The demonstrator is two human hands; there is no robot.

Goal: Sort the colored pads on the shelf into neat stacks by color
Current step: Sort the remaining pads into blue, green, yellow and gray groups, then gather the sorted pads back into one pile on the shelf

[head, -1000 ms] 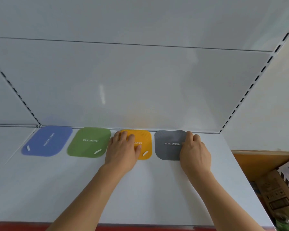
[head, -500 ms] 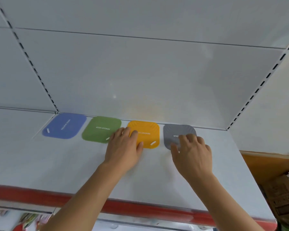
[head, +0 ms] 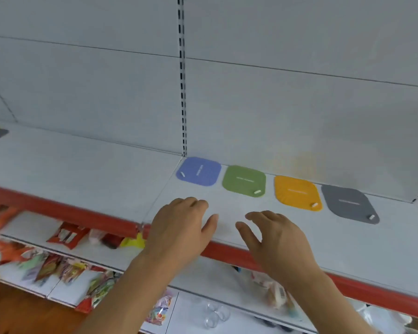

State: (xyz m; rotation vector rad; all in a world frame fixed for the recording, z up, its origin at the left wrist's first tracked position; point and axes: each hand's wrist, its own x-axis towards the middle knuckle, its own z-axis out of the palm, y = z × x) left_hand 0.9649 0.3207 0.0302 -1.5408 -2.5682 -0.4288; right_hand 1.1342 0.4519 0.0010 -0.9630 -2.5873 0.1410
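Four flat rounded-square pads, blue (head: pixel 198 171), green (head: pixel 244 181), orange (head: pixel 297 193) and grey (head: pixel 350 203), line the white shelf (head: pixel 82 169) back. Both hands, left (head: pixel 182 229) and right (head: pixel 279 244), hover empty, fingers loosely spread. Check edges square; nudge gently with flat fingertips.

White shelving (head: pixel 82 165), red-edged

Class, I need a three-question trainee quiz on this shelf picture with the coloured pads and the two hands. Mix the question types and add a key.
1. True or false: the left hand is pressing on the yellow pad.
2. Which pad lies nearest the slotted upright? A green pad B blue pad C grey pad
3. Fill in: the right hand holds ____.

Key: 1 false; both hands hover nearer the shelf front edge, off the pads. 2 B. 3 nothing; its fingers are relaxed.
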